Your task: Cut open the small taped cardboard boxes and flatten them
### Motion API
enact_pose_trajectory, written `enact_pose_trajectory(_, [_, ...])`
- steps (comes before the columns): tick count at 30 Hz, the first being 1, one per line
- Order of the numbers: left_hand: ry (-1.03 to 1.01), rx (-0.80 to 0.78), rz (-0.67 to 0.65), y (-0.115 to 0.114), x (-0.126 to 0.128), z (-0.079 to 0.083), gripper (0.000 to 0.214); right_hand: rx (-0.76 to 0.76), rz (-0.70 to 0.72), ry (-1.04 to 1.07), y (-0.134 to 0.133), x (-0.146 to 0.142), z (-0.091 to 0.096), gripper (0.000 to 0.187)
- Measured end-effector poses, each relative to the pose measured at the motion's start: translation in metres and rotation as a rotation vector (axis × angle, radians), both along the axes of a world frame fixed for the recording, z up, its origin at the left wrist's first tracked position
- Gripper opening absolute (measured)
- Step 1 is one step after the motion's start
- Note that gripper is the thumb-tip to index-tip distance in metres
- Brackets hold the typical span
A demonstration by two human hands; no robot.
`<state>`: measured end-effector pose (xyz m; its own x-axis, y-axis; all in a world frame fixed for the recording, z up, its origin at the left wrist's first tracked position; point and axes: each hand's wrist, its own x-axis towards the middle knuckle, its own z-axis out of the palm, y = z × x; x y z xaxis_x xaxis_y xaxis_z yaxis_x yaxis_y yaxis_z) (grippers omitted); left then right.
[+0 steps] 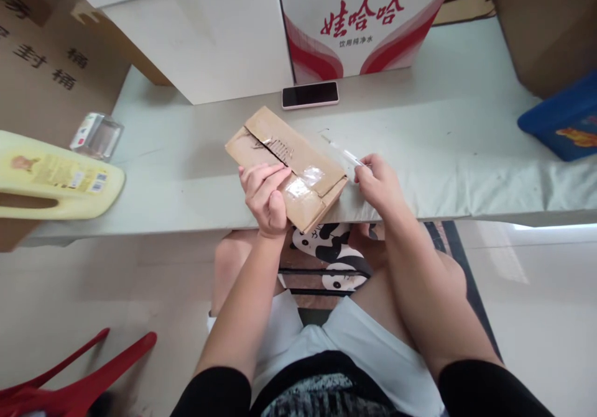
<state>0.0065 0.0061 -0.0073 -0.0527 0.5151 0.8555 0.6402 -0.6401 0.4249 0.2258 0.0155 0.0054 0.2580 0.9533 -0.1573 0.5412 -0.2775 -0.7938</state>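
A small brown cardboard box [280, 156] lies at the near edge of the pale table [196, 181], sealed with clear tape, its top seam partly torn. My left hand [265, 196] presses on the box's near end, fingers curled over the top. My right hand [379, 184] sits just right of the box, fingers pinched on a strip of clear tape [342, 153] that stretches up and left from the fingers.
A phone [310, 94] lies face up behind the box. A white and red carton [364, 19] stands at the back, brown cartons [46, 50] at left. A yellow jug [51, 178] lies on its side left; a blue bin [564, 122] right. Red chair [69, 380] below.
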Motion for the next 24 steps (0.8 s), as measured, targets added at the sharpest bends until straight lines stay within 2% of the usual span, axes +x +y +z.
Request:
enact_pose_trajectory(3, [-0.027, 0.002, -0.009, 0.000, 0.003, 0.000, 0.042, 0.286, -0.058, 0.261, -0.001, -0.001, 0.001, 0.016])
enact_pose_trajectory(6, [-0.022, -0.009, -0.006, -0.001, 0.005, -0.002, 0.040, 0.608, -0.017, 0.605, 0.007, 0.001, -0.003, 0.015])
enact_pose_trajectory(8, [-0.014, -0.020, 0.003, -0.001, 0.005, -0.004, 0.038, 0.691, 0.021, 0.809, 0.015, 0.005, -0.007, 0.018])
enact_pose_trajectory(10, [-0.009, -0.033, 0.028, -0.001, 0.004, -0.007, 0.037, 0.708, 0.034, 0.917, 0.019, 0.009, -0.009, 0.024])
enact_pose_trajectory(14, [0.014, -0.073, 0.076, 0.000, 0.003, -0.010, 0.033, 0.789, 0.028, 0.891, 0.011, 0.007, 0.002, 0.028])
enact_pose_trajectory(19, [-0.022, -0.079, 0.034, -0.001, 0.005, -0.008, 0.027, 0.944, 0.043, 0.704, -0.015, -0.019, 0.028, 0.030])
enact_pose_trajectory(24, [-0.028, -0.057, 0.003, -0.001, 0.006, -0.004, 0.025, 0.963, 0.021, 0.631, -0.032, -0.036, 0.042, 0.034])
